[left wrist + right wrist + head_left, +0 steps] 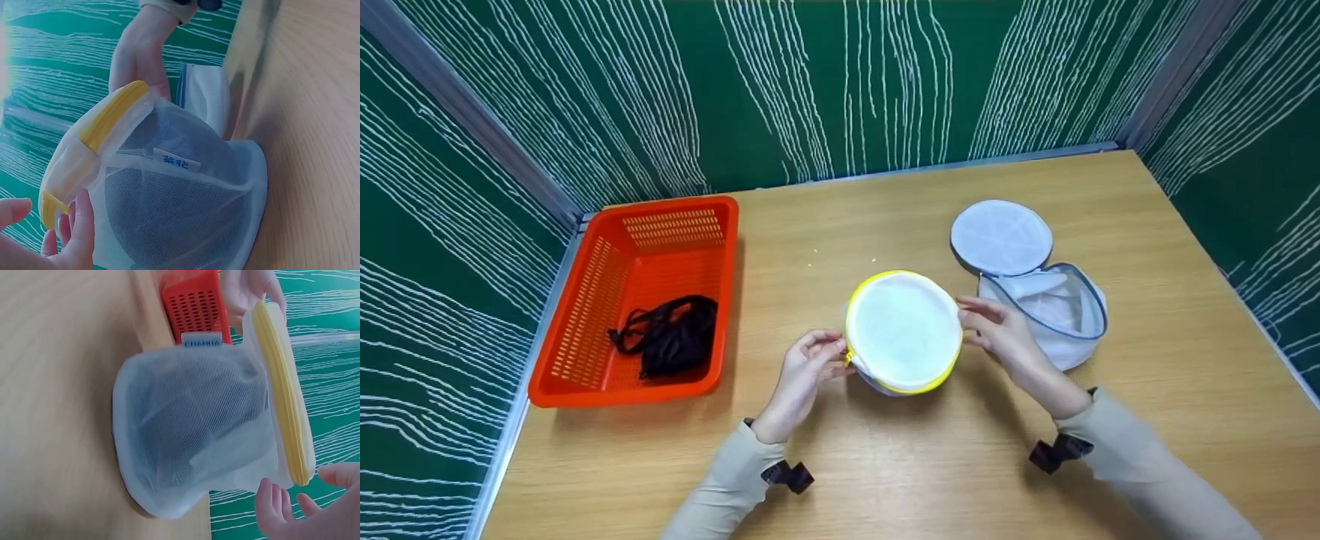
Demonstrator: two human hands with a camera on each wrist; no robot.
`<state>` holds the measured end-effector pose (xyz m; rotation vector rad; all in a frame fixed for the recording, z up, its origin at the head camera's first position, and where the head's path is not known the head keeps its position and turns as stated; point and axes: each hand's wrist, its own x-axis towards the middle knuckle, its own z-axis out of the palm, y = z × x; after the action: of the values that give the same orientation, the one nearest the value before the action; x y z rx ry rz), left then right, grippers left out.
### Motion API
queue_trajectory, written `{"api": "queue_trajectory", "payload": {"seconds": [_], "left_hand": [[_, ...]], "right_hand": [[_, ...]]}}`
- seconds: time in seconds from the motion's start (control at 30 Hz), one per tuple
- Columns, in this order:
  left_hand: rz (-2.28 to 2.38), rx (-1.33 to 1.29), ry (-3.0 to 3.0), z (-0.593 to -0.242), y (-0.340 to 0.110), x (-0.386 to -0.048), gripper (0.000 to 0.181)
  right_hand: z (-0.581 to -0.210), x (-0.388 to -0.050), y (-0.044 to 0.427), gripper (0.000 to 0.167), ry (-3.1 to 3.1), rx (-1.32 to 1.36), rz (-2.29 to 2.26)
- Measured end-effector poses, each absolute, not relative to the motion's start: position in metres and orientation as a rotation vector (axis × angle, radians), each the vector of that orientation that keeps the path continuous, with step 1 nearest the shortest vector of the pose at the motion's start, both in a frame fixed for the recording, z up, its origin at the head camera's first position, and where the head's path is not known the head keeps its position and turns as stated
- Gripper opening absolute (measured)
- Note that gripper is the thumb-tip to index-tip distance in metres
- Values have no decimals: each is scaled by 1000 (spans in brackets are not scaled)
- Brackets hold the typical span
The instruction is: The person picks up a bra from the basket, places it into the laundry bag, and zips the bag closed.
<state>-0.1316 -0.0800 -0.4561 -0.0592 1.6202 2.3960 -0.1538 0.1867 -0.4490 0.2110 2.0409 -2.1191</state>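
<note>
A round white mesh bag (904,332) with a yellow zipper rim stands on the table, its lid lying over the top. Dark mesh sides show in both wrist views, with a small label (177,160) on one side. My left hand (802,379) is at the rim's left side, fingertips by the yellow zipper pull (56,203), thumb apart from them. Across from it, my right hand (1009,341) holds its fingertips close to the rim's right edge; in the right wrist view its thumb and fingers (270,503) are spread around that edge, not pinching it.
An orange basket (634,394) at the left contains a black strapped item (679,341). On the right, beside my right hand, a second white mesh bag (1069,345) with a grey-blue rim has its round lid (1001,236) folded back. Green panels (885,90) border the table.
</note>
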Motion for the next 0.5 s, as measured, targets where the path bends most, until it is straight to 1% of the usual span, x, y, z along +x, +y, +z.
{"api": "queue_trajectory", "payload": {"seconds": [0.13,0.27,0.37,0.5], "left_hand": [[2413,-35,1566,-457,-79,-133,17],[2418,-42,1557,-458,-78,-134,19],[2413,-72,1571,-458,-77,-135,18],[2412,-119,1572,-454,-76,-137,17]], "right_hand": [[-452,-148,187,53,1898,244,-2165],[-452,-145,187,50,1815,275,-2189],[-452,-145,187,45,1738,293,-2228],[-452,-146,187,32,1606,298,-2292]]}}
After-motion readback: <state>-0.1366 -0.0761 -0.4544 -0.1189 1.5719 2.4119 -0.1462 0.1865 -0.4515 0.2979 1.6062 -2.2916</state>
